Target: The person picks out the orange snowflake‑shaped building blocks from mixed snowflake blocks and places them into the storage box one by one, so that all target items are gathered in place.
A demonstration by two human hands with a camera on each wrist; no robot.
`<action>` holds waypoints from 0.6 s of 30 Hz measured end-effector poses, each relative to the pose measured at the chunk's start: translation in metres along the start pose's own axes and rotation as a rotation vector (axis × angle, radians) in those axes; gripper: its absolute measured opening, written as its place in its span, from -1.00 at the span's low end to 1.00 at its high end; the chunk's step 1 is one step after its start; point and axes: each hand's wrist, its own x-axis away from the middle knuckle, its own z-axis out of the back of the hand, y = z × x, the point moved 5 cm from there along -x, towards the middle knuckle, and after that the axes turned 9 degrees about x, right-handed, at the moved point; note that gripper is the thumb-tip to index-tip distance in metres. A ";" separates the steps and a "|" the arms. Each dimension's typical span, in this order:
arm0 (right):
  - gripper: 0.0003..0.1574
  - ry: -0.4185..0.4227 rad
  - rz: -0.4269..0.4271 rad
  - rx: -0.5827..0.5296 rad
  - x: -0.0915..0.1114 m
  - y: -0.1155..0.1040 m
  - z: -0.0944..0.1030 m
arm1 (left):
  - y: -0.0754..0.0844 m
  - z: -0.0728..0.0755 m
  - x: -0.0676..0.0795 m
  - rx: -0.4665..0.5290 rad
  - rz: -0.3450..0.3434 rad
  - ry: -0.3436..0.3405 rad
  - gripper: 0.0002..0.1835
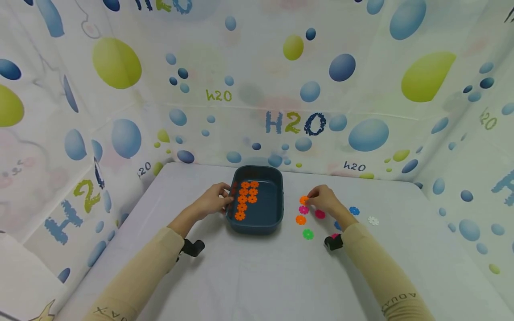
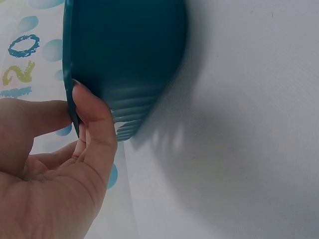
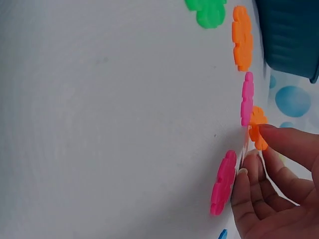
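Observation:
A dark teal plastic tub (image 1: 267, 209) stands on the table, with several orange flower-shaped pieces (image 1: 242, 199) lying along its left side. My left hand (image 1: 213, 198) pinches the tub's left rim between thumb and fingers, as the left wrist view shows on the rim (image 2: 69, 59). To the right of the tub, my right hand (image 1: 324, 199) pinches an orange flower-shaped piece (image 3: 258, 128) by its edge, thumb against it. Just below that piece lies a pink flower piece (image 1: 304, 209), and a darker pink one (image 3: 224, 183) lies under the right hand's fingers.
Another orange flower piece (image 1: 300, 220) and a green one (image 1: 308, 234) lie nearer the front. Blue (image 1: 354, 210) and white (image 1: 373, 220) pieces are farther right. More pieces sit partly hidden beneath the right wrist. A patterned curtain (image 1: 249, 98) hangs behind the white table (image 1: 257, 272).

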 end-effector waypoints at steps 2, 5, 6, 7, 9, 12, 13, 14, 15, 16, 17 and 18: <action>-0.66 0.007 -0.006 -0.024 0.000 0.000 0.001 | 0.000 0.000 0.001 0.002 -0.001 0.000 -0.55; -0.67 0.015 0.002 -0.070 0.002 0.000 0.004 | 0.000 0.000 0.001 0.002 0.000 0.001 -0.55; -0.66 0.016 0.011 -0.086 0.002 0.000 0.006 | 0.000 0.000 0.001 0.001 0.000 0.001 -0.55; -0.66 0.018 0.021 -0.100 0.003 0.000 0.007 | 0.000 0.000 0.001 0.001 -0.001 0.001 -0.55; -0.67 0.022 0.046 -0.129 0.004 -0.002 0.010 | -0.001 0.000 0.001 0.002 -0.003 -0.001 -0.54; -0.69 0.014 0.091 -0.156 0.008 -0.008 0.014 | -0.002 0.000 0.000 0.007 -0.007 -0.006 -0.54; -0.69 0.013 0.103 -0.161 0.009 -0.011 0.015 | -0.002 0.000 0.000 0.008 -0.008 -0.006 -0.54; -0.70 0.011 0.114 -0.164 0.010 -0.014 0.016 | -0.002 0.000 0.000 0.009 -0.008 -0.006 -0.54; -0.71 0.009 0.126 -0.165 0.012 -0.017 0.017 | -0.002 0.001 0.000 0.009 -0.010 -0.007 -0.54; -0.71 0.005 0.136 -0.167 0.014 -0.020 0.018 | -0.001 0.001 0.000 0.010 -0.010 -0.006 -0.55; -0.71 0.001 0.145 -0.167 0.016 -0.023 0.018 | -0.001 0.001 0.000 0.008 -0.012 -0.005 -0.55; -0.72 -0.001 0.155 -0.167 0.018 -0.026 0.019 | 0.000 0.001 0.000 0.006 -0.013 -0.004 -0.55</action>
